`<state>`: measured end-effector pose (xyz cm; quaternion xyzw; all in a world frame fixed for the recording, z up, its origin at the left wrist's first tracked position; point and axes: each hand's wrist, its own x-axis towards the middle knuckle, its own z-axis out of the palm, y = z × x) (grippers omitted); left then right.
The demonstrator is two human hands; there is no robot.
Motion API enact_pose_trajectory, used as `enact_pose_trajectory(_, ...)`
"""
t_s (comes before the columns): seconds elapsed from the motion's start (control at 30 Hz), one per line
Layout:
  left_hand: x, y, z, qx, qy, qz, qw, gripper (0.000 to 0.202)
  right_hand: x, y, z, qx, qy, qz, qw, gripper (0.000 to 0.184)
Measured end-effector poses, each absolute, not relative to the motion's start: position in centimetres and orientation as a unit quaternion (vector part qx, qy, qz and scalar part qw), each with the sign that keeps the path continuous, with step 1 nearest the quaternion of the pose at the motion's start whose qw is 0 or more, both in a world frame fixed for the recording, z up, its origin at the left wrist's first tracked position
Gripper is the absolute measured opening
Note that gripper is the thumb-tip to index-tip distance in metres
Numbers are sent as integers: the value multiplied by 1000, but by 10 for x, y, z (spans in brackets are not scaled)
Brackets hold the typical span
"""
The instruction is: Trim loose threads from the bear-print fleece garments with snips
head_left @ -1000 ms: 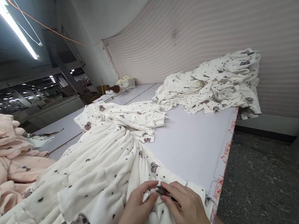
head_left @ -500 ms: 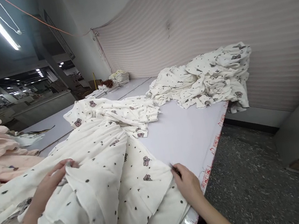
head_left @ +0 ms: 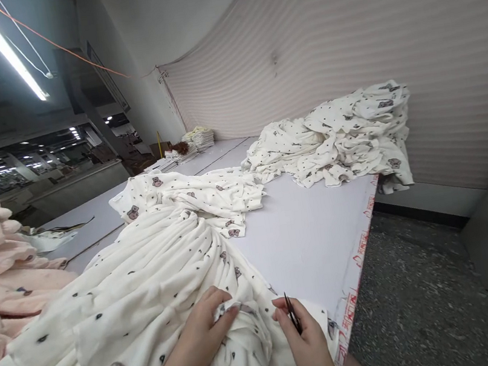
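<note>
White plush fabric [head_left: 149, 283] printed with small bears and dark dots lies in long gathered folds over the near part of the table. My left hand [head_left: 209, 319] rests on these folds and pinches a bit of the cloth between thumb and fingers. Just to its right is my right hand [head_left: 301, 327], closed around small dark thread snips [head_left: 293, 313] whose points stick up. The right thumb and index finger are close together beside the cloth; whether they grip any of it I cannot tell.
More bear-print cloth [head_left: 186, 195] lies beyond the folds, and a larger heap [head_left: 333, 139] sits at the far table corner. Pink plush fabric [head_left: 5, 274] is piled at left. Red-marked tape runs along the table edge [head_left: 359, 251]. A striped curtain [head_left: 318, 37] hangs behind.
My left hand has moved right, bringing gathered cloth across with it toward my right hand. The snips now point upward, and the flat cloth edge at right is mostly covered.
</note>
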<state>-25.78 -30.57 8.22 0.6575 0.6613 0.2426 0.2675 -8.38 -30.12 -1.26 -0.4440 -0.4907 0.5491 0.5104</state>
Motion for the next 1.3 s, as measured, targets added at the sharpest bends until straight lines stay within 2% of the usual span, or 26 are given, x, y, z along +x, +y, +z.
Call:
enact_pose_trajectory(0.1,-268,-311,83,615,645,321,321,17,-87,-301,-23,-483,-508,517,491,32)
enact_pose_trajectory(0.23,-270,-317,91,437,626,460,454,20,-101,-304,-21,-469,-567,515,440,26)
enact_pose_trajectory(0.33,-274,-319,95,338,594,559,469,27,-106,-303,-19,-433,-556,567,425,16)
enact_pose_trajectory(0.4,-278,-320,96,333,596,571,457,30,-107,-300,-19,-393,-527,621,427,5)
enact_pose_trajectory(0.5,-286,-321,98,418,634,510,405,27,-104,-291,-13,-365,-500,647,445,9)
enact_pose_trajectory(0.57,-287,-322,98,517,667,410,346,21,-100,-286,-6,-368,-505,628,464,13)
enact_pose_trajectory(0.67,-279,-322,92,627,694,230,269,36,-99,-280,2,-365,-542,577,490,15)
enact_pose_trajectory(0.73,-268,-321,84,667,689,177,222,28,-101,-279,2,-359,-565,548,502,15)
enact_pose_trajectory(0.77,-263,-321,78,680,683,177,198,21,-103,-279,1,-357,-574,536,507,15)
enact_pose_trajectory(0.87,-254,-323,63,700,665,212,152,18,-107,-281,-4,-368,-598,505,501,14)
enact_pose_trajectory(1.03,-256,-326,51,726,618,249,172,12,-89,-279,3,-397,-658,494,406,3)
enact_pose_trajectory(1.17,-257,-325,51,732,611,245,174,12,-66,-273,14,-376,-691,508,351,17)
enact_pose_trajectory(1.3,-255,-325,51,737,613,232,166,12,-62,-269,19,-367,-729,490,306,18)
